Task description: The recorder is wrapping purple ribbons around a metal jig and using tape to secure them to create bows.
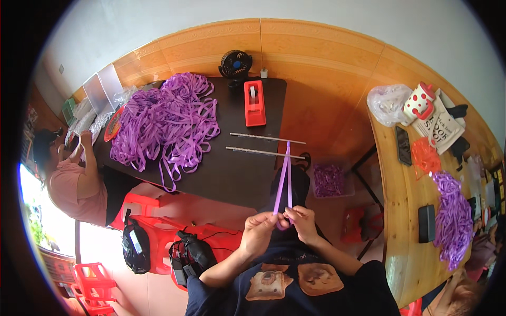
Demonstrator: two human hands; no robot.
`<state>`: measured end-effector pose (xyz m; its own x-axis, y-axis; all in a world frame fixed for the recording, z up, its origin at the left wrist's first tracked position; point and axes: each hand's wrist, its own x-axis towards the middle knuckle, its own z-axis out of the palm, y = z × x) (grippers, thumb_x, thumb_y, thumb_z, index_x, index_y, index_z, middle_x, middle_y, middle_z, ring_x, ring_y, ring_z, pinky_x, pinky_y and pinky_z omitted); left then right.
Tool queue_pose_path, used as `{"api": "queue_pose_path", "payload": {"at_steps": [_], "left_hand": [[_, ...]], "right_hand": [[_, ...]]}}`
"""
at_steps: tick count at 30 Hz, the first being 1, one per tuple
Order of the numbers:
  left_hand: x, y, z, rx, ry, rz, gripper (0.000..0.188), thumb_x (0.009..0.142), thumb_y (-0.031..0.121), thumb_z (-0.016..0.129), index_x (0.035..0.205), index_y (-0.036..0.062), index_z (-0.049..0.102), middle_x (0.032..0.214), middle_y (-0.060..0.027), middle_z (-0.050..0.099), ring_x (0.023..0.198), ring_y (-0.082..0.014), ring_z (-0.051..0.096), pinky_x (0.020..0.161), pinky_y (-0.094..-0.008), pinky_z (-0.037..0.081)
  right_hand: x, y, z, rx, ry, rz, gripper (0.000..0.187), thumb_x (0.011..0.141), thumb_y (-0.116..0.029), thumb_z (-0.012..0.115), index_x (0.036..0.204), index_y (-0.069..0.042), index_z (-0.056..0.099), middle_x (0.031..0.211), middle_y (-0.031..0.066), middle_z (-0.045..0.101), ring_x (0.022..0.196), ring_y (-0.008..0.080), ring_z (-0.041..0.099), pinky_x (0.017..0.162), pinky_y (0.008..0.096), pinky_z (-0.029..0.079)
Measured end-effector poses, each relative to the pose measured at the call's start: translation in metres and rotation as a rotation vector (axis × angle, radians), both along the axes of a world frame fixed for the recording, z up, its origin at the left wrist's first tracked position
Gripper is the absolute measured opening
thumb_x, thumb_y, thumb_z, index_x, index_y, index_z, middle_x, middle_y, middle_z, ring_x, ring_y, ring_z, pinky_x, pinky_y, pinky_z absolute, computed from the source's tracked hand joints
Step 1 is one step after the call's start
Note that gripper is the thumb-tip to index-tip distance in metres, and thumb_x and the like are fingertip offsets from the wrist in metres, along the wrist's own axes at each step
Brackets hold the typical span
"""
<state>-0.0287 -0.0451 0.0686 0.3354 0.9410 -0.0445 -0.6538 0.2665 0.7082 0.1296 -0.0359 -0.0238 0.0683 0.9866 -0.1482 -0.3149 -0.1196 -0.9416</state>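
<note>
Head view: both hands (258, 230) pinch purple ribbon (280, 184).

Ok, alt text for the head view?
A person's left hand and right hand pinch a purple ribbon leading to one of two metal rods jutting off a dark table. Also on it: a ribbon heap, red tape dispenser, black fan.

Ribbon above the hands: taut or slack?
Looks taut: the purple ribbon runs as two straight strands from the left hand and right hand, meeting at the upper rod.
</note>
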Motion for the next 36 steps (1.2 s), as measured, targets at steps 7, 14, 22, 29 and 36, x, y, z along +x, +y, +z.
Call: {"api": "queue_pose_path", "payload": {"at_steps": [7, 14, 22, 29, 36], "left_hand": [[0.002, 0.001, -0.009, 0.116, 0.045, 0.080, 0.021, 0.095, 0.009, 0.052, 0.106, -0.0044, 0.064, 0.096, -0.0140, 0.068, 0.088, -0.0182, 0.064, 0.085, -0.0308, 0.048], [0.009, -0.008, -0.017, 0.088, 0.429, -0.039, 0.037, 0.091, -0.002, 0.052, 0.128, -0.0060, 0.049, 0.105, -0.0140, 0.065, 0.096, -0.0168, 0.061, 0.083, -0.0278, 0.049], [-0.010, -0.015, -0.053, -0.057, 0.459, -0.162, 0.043, 0.085, -0.007, 0.057, 0.127, -0.0071, 0.048, 0.104, -0.0123, 0.064, 0.091, -0.0138, 0.061, 0.079, -0.0246, 0.049], [-0.014, 0.010, -0.054, 0.047, 0.616, -0.347, 0.025, 0.081, -0.002, 0.066, 0.105, -0.0067, 0.062, 0.089, -0.0072, 0.065, 0.082, -0.0110, 0.062, 0.075, -0.0229, 0.049], [-0.009, 0.012, -0.047, -0.050, 0.593, -0.327, 0.008, 0.079, -0.001, 0.068, 0.087, -0.0039, 0.067, 0.078, -0.0072, 0.066, 0.067, -0.0102, 0.062, 0.063, -0.0205, 0.049]], "right_hand": [[-0.003, -0.019, 0.016, -0.203, -0.085, 0.080, 0.018, 0.089, -0.020, 0.062, 0.078, -0.006, 0.066, 0.073, 0.0030, 0.066, 0.064, 0.0068, 0.059, 0.054, 0.0187, 0.040], [0.002, -0.032, 0.011, -0.241, -0.056, 0.297, 0.017, 0.086, -0.019, 0.062, 0.080, -0.005, 0.067, 0.069, 0.0039, 0.064, 0.061, 0.0095, 0.060, 0.051, 0.0202, 0.041], [0.006, -0.039, 0.013, -0.463, 0.017, 0.455, 0.017, 0.086, -0.022, 0.061, 0.084, -0.006, 0.068, 0.070, 0.0039, 0.067, 0.061, 0.0104, 0.063, 0.052, 0.0212, 0.042], [0.005, -0.035, 0.006, -0.504, -0.002, 0.463, 0.014, 0.083, -0.020, 0.063, 0.083, -0.007, 0.068, 0.069, 0.0024, 0.067, 0.060, 0.0102, 0.063, 0.052, 0.0220, 0.042], [0.009, -0.035, 0.015, -0.489, -0.037, 0.462, 0.012, 0.084, -0.019, 0.063, 0.082, -0.009, 0.068, 0.066, 0.0020, 0.065, 0.060, 0.0099, 0.063, 0.051, 0.0200, 0.037]]}}
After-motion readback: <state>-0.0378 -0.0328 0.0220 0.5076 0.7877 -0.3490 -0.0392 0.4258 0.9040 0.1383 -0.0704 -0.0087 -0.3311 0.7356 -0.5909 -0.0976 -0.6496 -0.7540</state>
